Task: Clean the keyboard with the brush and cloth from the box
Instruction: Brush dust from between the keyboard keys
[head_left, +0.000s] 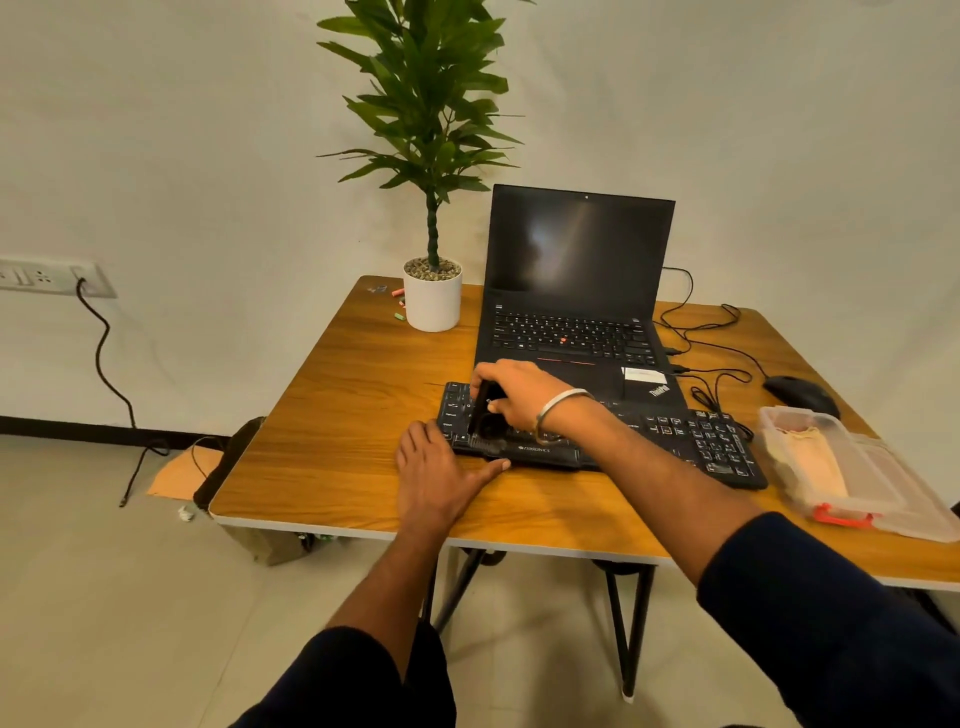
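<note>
Right hand (519, 392) grips the black brush (485, 415) over the left end of the keyboard (675, 441), which the flat, open left hand (441, 467) braces on the bench (337, 415). Hard strokes might lift keycaps or shove the keyboard toward the laptop (571, 322); the cloth (810, 457) waits in the box (883, 499).

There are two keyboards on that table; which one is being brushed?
The separate black keyboard nearest the table's front edge, not the black laptop's built-in one. The right hand holds a black brush on its left end.

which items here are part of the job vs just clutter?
Job: keyboard, brush in right hand, left hand steadying keyboard, box holding cloth.
Clutter: laptop, mouse, plant, cables.
</note>
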